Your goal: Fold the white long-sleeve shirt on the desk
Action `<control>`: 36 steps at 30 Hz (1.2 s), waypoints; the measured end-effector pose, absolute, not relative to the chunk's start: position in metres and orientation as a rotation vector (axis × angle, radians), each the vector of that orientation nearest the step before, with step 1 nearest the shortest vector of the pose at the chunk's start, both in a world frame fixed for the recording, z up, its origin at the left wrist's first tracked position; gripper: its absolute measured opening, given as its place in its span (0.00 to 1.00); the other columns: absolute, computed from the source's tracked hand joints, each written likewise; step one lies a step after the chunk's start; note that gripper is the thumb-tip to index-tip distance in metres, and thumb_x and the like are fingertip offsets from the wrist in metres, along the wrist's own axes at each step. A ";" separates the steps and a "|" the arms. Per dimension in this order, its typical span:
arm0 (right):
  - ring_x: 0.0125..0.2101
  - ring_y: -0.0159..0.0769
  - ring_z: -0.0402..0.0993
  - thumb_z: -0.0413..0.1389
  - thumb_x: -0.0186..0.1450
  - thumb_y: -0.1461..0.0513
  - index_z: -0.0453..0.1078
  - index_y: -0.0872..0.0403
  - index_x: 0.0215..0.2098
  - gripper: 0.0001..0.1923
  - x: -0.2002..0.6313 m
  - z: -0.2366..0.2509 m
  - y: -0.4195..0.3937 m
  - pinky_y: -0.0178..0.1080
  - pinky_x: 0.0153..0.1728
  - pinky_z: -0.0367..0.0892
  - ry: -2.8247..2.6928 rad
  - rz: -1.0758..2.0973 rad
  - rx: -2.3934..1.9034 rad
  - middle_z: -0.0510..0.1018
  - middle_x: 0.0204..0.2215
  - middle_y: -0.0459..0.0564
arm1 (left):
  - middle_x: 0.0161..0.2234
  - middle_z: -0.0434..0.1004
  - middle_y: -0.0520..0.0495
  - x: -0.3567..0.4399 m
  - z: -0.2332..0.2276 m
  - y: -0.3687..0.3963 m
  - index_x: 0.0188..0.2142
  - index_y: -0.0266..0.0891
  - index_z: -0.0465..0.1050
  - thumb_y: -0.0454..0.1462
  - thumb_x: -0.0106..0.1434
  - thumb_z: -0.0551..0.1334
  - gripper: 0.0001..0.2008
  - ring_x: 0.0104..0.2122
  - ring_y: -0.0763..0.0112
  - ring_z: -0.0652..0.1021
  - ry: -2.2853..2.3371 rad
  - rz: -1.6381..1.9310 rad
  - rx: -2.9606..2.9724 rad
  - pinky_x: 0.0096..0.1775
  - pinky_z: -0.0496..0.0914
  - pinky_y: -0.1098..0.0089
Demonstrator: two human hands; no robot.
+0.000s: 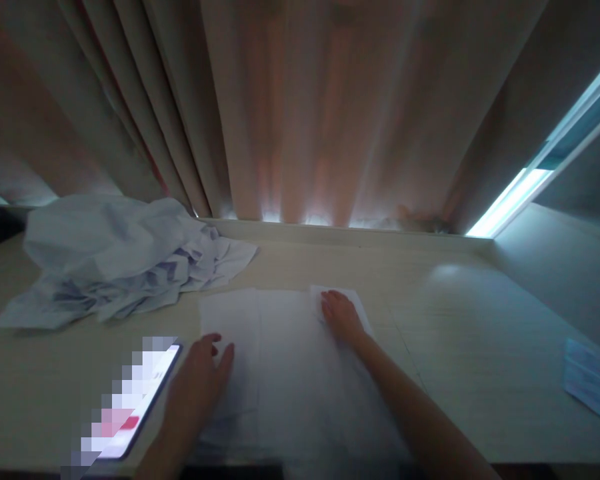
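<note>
A thin white cloth (285, 373) with straight crease lines lies spread on the table in front of me. My right hand (341, 316) rests on its far right corner, where a narrow flap seems to lie folded over; the fingers are close together and lie on the fabric. Above the cloth's left edge is my left hand (205, 367), its thumb and fingers apart and slightly bent, with nothing visible between them. Whether the left fingertips touch the cloth I cannot tell.
A crumpled heap of white cloth (115, 247) lies at the back left. Left of my left hand is a lit phone (145, 400), partly blurred out. A pale printed packet or sheet (591, 380) sits at the right edge. Curtains (300, 120) hang behind the table (460, 360).
</note>
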State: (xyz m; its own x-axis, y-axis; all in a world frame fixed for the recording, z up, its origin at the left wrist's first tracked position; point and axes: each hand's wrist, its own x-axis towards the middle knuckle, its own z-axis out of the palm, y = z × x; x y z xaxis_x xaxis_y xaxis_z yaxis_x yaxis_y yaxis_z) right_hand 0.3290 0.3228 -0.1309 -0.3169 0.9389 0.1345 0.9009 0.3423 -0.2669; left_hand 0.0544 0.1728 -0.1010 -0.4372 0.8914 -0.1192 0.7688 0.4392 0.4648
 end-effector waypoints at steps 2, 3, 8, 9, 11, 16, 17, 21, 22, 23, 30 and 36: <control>0.56 0.35 0.58 0.40 0.66 0.65 0.63 0.58 0.56 0.22 0.332 -0.125 0.348 0.37 0.56 0.50 -2.329 0.229 -1.643 0.68 0.55 0.54 | 0.41 0.75 0.43 0.097 -0.094 0.160 0.45 0.42 0.66 0.52 0.60 0.45 0.23 0.40 0.61 0.76 2.120 0.371 1.481 0.43 0.67 0.62; 0.55 0.35 0.59 0.41 0.65 0.67 0.64 0.58 0.55 0.22 0.335 -0.124 0.361 0.37 0.56 0.51 -2.323 0.237 -1.658 0.68 0.55 0.54 | 0.36 0.77 0.45 0.119 -0.094 0.156 0.39 0.44 0.69 0.53 0.59 0.47 0.22 0.35 0.62 0.76 2.046 0.337 1.498 0.39 0.68 0.64; 0.45 0.38 0.69 0.45 0.59 0.70 0.72 0.57 0.46 0.20 0.359 -0.131 0.407 0.38 0.47 0.59 -2.284 0.312 -1.787 0.77 0.43 0.56 | 0.38 0.77 0.39 0.195 -0.113 0.153 0.35 0.39 0.72 0.51 0.59 0.48 0.22 0.39 0.55 0.77 1.851 0.039 1.531 0.41 0.68 0.57; 0.43 0.38 0.70 0.46 0.58 0.70 0.73 0.57 0.42 0.19 0.366 -0.134 0.411 0.37 0.45 0.60 -2.268 0.323 -1.809 0.77 0.41 0.56 | 0.39 0.77 0.38 0.201 -0.117 0.155 0.38 0.38 0.72 0.51 0.58 0.49 0.22 0.40 0.54 0.76 1.860 0.043 1.548 0.42 0.68 0.56; 0.40 0.38 0.71 0.47 0.56 0.70 0.74 0.57 0.36 0.16 0.379 -0.139 0.418 0.36 0.40 0.61 -2.220 0.345 -1.849 0.78 0.38 0.55 | 0.40 0.77 0.38 0.209 -0.125 0.157 0.42 0.36 0.71 0.49 0.58 0.52 0.22 0.42 0.54 0.76 1.863 0.041 1.559 0.44 0.68 0.56; 0.30 0.34 0.70 0.45 0.54 0.68 0.73 0.57 0.28 0.14 0.405 -0.147 0.431 0.32 0.29 0.59 -2.093 0.455 -1.886 0.76 0.26 0.51 | 0.55 0.67 0.39 0.225 -0.136 0.152 0.54 0.38 0.64 0.37 0.59 0.51 0.23 0.55 0.59 0.66 1.814 0.185 1.530 0.56 0.59 0.57; 0.29 0.33 0.70 0.44 0.54 0.68 0.72 0.58 0.27 0.14 0.408 -0.147 0.433 0.31 0.28 0.59 -2.073 0.476 -1.881 0.76 0.25 0.51 | 0.58 0.63 0.40 0.230 -0.137 0.149 0.55 0.38 0.63 0.36 0.59 0.51 0.23 0.58 0.59 0.63 1.797 0.222 1.519 0.58 0.55 0.57; 0.28 0.32 0.69 0.44 0.54 0.67 0.72 0.58 0.27 0.14 0.416 -0.148 0.438 0.31 0.27 0.58 -2.020 0.538 -1.839 0.75 0.25 0.50 | 0.58 0.63 0.38 0.248 -0.137 0.143 0.58 0.36 0.57 0.37 0.61 0.49 0.25 0.56 0.59 0.65 1.665 0.342 1.326 0.58 0.56 0.56; 0.28 0.32 0.69 0.44 0.54 0.67 0.72 0.57 0.27 0.14 0.416 -0.148 0.438 0.31 0.27 0.58 -2.016 0.547 -1.825 0.75 0.25 0.49 | 0.57 0.64 0.37 0.251 -0.138 0.143 0.59 0.36 0.55 0.38 0.61 0.49 0.26 0.55 0.59 0.66 1.642 0.387 1.247 0.57 0.58 0.56; 0.28 0.32 0.69 0.44 0.55 0.66 0.72 0.57 0.28 0.14 0.415 -0.148 0.437 0.31 0.27 0.58 -2.015 0.554 -1.812 0.75 0.25 0.49 | 0.57 0.63 0.36 0.253 -0.140 0.143 0.60 0.34 0.54 0.38 0.62 0.49 0.27 0.55 0.59 0.67 1.624 0.435 1.175 0.57 0.58 0.57; 0.27 0.32 0.67 0.46 0.58 0.63 0.71 0.56 0.25 0.12 0.406 -0.155 0.433 0.32 0.28 0.56 -2.032 0.553 -1.771 0.75 0.25 0.50 | 0.60 0.59 0.35 0.244 -0.160 0.142 0.58 0.31 0.55 0.39 0.59 0.53 0.28 0.59 0.59 0.61 1.606 0.530 0.882 0.60 0.54 0.59; 0.27 0.33 0.66 0.41 0.61 0.63 0.68 0.56 0.24 0.16 0.407 -0.158 0.434 0.32 0.26 0.56 -1.947 0.495 -1.805 0.73 0.24 0.50 | 0.59 0.61 0.39 0.241 -0.155 0.142 0.58 0.33 0.57 0.36 0.58 0.50 0.27 0.58 0.64 0.63 1.438 0.581 0.894 0.60 0.55 0.63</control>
State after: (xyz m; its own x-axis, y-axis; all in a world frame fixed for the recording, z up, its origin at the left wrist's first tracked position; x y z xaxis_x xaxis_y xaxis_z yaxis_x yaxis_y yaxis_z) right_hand 0.4074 0.4341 -0.1584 -0.0537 0.9958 0.0742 0.8394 0.0853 -0.5367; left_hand 0.2410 0.1423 -0.1546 0.0856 0.8054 -0.5866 0.1720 0.5679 0.8049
